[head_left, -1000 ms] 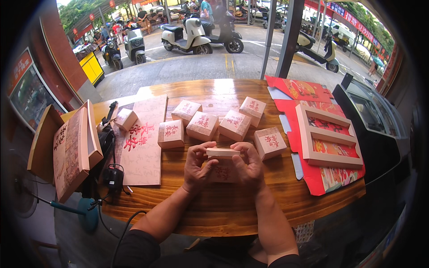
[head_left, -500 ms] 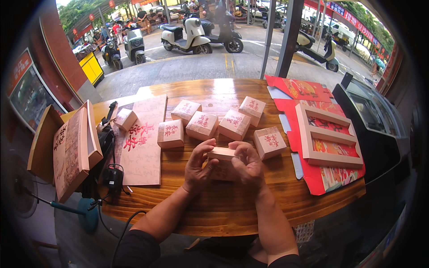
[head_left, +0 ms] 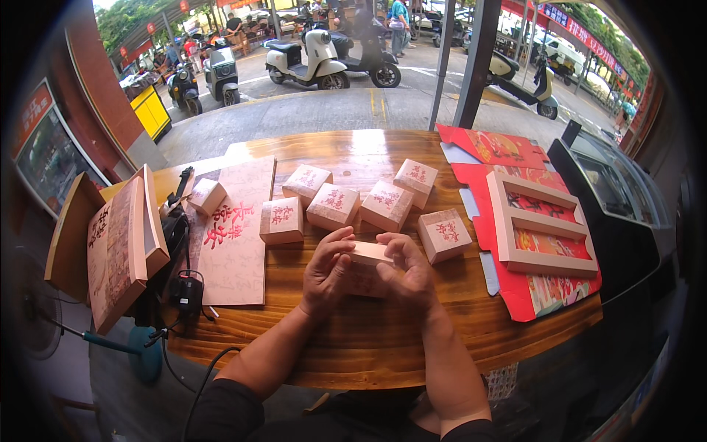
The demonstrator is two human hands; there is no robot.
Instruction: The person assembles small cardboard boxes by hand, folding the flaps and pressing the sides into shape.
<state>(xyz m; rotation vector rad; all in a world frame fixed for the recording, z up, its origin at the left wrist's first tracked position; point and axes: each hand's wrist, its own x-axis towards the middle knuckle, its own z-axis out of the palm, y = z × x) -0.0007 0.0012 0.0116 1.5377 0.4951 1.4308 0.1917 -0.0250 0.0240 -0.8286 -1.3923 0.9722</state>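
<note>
Between my two hands, near the middle of the table, is a small pink cardboard box (head_left: pixel 370 253), its narrow side facing up. My left hand (head_left: pixel 326 274) grips its left end with bent fingers and thumb. My right hand (head_left: pixel 409 274) closes round the right end, the thumb along the near side. My fingers cover parts of both ends. Just beyond stand several similar pink boxes with red print, among them one box (head_left: pixel 282 221) beyond my left hand and another (head_left: pixel 445 236) to the right of my right hand.
A flat pink printed panel (head_left: pixel 239 272) lies at left with a small box (head_left: pixel 207 196) on it. Beside it are a black power adapter (head_left: pixel 188 293) and a large tilted carton (head_left: pixel 118 250). At right, a pink divided frame (head_left: pixel 504 228) rests on red card packaging (head_left: pixel 486 144).
My fingers have shifted slightly on the small box, and the right thumb has lifted a little. The other boxes stay put. A passer-by has appeared on the street.
</note>
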